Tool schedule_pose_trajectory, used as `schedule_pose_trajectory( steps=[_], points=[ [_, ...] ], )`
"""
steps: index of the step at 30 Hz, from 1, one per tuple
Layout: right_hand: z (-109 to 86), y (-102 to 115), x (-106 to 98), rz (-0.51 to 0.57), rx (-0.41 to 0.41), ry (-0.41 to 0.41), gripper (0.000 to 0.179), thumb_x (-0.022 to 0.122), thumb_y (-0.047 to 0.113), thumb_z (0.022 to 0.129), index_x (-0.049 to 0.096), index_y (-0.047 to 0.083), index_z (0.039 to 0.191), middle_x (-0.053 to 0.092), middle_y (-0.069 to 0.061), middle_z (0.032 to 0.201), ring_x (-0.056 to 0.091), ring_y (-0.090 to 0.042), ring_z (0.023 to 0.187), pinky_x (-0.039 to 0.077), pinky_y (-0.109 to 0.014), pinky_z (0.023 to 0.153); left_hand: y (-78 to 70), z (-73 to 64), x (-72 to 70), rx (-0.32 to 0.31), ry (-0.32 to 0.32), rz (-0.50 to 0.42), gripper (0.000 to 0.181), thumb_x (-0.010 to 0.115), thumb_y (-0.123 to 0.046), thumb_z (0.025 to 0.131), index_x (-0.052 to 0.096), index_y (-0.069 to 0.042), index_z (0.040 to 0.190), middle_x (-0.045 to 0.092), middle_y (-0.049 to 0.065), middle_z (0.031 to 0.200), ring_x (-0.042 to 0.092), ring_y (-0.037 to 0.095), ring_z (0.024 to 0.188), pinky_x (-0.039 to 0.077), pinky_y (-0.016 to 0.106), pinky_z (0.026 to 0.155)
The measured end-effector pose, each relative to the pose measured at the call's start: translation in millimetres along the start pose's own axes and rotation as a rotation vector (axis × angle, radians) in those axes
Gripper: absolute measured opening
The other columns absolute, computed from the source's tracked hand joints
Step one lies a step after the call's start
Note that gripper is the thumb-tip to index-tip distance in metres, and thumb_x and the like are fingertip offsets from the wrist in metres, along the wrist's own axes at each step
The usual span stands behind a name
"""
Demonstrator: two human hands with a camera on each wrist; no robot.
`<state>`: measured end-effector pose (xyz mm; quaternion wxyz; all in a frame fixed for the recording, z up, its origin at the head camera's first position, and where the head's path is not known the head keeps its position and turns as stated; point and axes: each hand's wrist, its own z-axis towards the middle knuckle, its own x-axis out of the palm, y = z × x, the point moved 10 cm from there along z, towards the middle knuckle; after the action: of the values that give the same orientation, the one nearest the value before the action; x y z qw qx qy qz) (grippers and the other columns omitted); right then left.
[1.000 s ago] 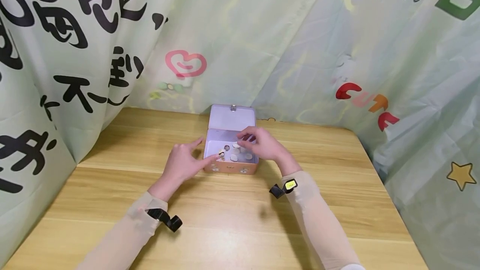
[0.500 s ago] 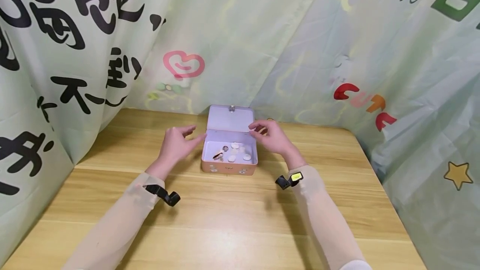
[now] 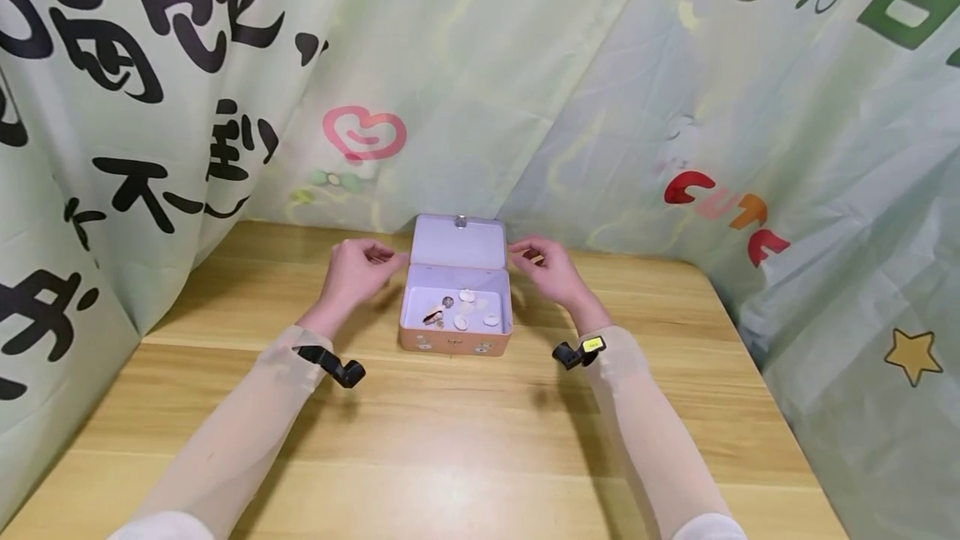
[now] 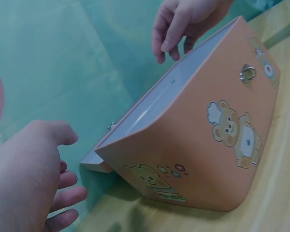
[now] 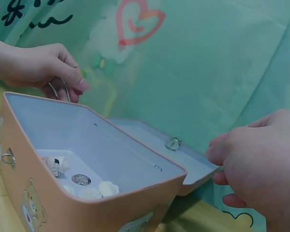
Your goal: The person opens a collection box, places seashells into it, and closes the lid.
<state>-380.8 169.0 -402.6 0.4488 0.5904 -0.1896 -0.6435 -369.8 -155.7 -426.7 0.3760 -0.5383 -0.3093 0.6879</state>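
An orange tin box (image 3: 454, 343) with bear pictures and a pale lilac inside sits on the table. Its hinged lid (image 3: 459, 242) is tipped back, with a metal clasp (image 5: 173, 143) at the far edge. Inside lie several white shell-like pieces (image 3: 461, 322), a dark round patterned piece (image 5: 81, 180) and a small brown-and-white item (image 3: 432, 317). At the lid's left side is my left hand (image 3: 360, 269), fingers loosely bent and holding nothing. Opposite it, my right hand (image 3: 551, 269) has its fingertips right by the lid's right edge, also holding nothing.
The wooden table (image 3: 420, 448) extends around the box. Behind the lid hangs a pale green printed curtain (image 3: 480, 90), close to the table's back edge. Black camera mounts (image 3: 341, 369) are strapped on both wrists over beige sleeves.
My right hand has left the inside of the box and moved back to the lid's right side. My left hand has moved from the front left corner back beside the lid.
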Motion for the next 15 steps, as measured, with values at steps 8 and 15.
schedule_pose_trajectory(
  steps=[8, 15],
  points=[
    [7.5, -18, 7, 0.014, 0.068, 0.008, 0.024, 0.064, 0.009, 0.106, 0.07, -0.005, 0.125, 0.071, -0.019, 0.118, 0.064, -0.033, 0.105, 0.054, -0.043, 0.084, 3.6, 18.4, 10.9, 0.028, 0.04, 0.011, 0.04, 0.083, -0.034, 0.093, 0.076, -0.002, 0.117, 0.078, 0.009, 0.103, 0.072, 0.027, 0.093, 0.058, 0.044, 0.086],
    [15.6, -31, 9, -0.011, 0.103, 0.004, 0.029, 0.063, 0.013, 0.108, 0.067, -0.007, 0.128, 0.07, -0.022, 0.118, 0.064, -0.035, 0.107, 0.054, -0.047, 0.09, 14.3, 31.5, 22.9, -0.016, 0.11, -0.016, 0.048, 0.079, -0.034, 0.098, 0.071, 0.001, 0.13, 0.075, 0.018, 0.12, 0.07, 0.033, 0.109, 0.056, 0.046, 0.095]
  ],
)
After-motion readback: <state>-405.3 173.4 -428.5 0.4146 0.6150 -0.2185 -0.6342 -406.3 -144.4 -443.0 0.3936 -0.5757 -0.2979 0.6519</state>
